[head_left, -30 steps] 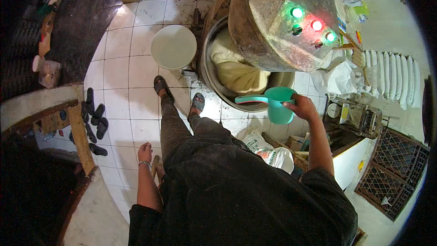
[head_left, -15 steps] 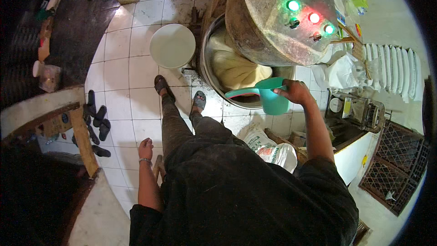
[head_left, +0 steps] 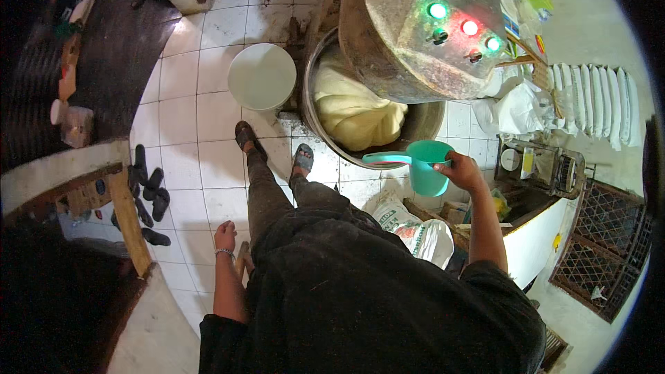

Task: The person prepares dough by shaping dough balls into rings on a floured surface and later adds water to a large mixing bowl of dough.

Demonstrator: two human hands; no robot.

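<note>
My right hand (head_left: 458, 168) grips the rim of a teal dipper (head_left: 424, 179), whose long handle points left over the front edge of a large steel mixing bowl (head_left: 327, 141). Pale dough (head_left: 357, 121) lies folded in the bowl, partly hidden under the mixer's grimy housing (head_left: 388, 21), which has lit green and red buttons (head_left: 470, 27). My left hand (head_left: 226, 235) hangs low at my side, fingers loosely curled, with nothing seen in them.
A round white tub (head_left: 262, 76) stands left of the mixer. Dark sandals (head_left: 159, 204) lie by a low wall at left. White sacks (head_left: 409, 232) sit below the dipper. A counter (head_left: 526, 242), stacked white bags (head_left: 603, 104) and a metal grille (head_left: 596, 249) are at right.
The dough's folds have shifted in the bowl. The dipper in my right hand moved up slightly, then back down. My left hand appears slightly lower in the view.
</note>
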